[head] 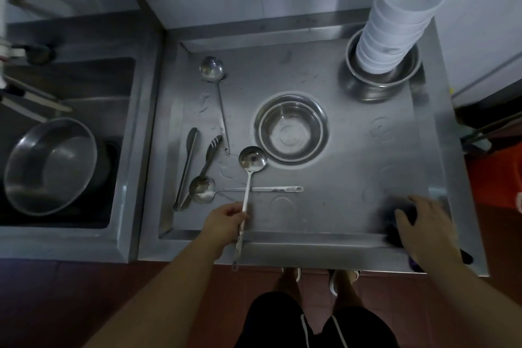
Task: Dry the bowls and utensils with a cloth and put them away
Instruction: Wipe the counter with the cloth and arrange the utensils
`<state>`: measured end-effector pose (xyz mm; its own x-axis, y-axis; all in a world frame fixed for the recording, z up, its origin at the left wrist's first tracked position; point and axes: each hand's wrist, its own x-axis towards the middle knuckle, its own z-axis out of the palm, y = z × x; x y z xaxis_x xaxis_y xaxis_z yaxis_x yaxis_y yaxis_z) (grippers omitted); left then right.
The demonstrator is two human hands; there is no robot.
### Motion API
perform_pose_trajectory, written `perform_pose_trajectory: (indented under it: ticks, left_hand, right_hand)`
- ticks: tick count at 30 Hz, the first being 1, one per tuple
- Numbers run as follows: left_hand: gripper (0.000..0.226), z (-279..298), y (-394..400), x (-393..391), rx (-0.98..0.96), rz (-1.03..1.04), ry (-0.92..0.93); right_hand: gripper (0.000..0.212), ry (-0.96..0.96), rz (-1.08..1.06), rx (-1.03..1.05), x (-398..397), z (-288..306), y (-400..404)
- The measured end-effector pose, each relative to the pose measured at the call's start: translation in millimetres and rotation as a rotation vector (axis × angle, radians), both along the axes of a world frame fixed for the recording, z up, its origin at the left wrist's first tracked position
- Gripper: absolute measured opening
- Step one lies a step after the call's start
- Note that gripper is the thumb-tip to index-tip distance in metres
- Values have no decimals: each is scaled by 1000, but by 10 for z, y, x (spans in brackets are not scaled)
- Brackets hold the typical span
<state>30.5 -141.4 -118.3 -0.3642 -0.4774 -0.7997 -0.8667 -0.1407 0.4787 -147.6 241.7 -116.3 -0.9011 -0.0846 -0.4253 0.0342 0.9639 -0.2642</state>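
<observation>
Head view: left hand (226, 220) fingers clenched on a ladle (248, 178) handle, lifted over the counter (353, 178). Right hand (423, 229) flat, fingers released, on dark cloth (395, 232). Next, likely: bring cloth to ladle, wipe.

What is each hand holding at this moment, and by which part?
The left hand grips a ladle partway along its handle, bowl pointing away. The right hand rests on a dark cloth at the counter's near edge; whether it grips it cannot be told.
</observation>
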Motion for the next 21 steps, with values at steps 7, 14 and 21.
perform_pose_trajectory:
  ticks: [7,14,21]
  left_hand:
    - [14,-89,-114,15,25,11,-33]
    - [18,-117,-146,32,-139,-254,-80]
    - [17,-32,-73,27,-390,-458,-157]
  right_hand:
    - [53,-27,-56,30,25,19,-70]
    - [51,-34,-80,61,78,56,-54]
    - [47,-48,-73,60,155,57,6]
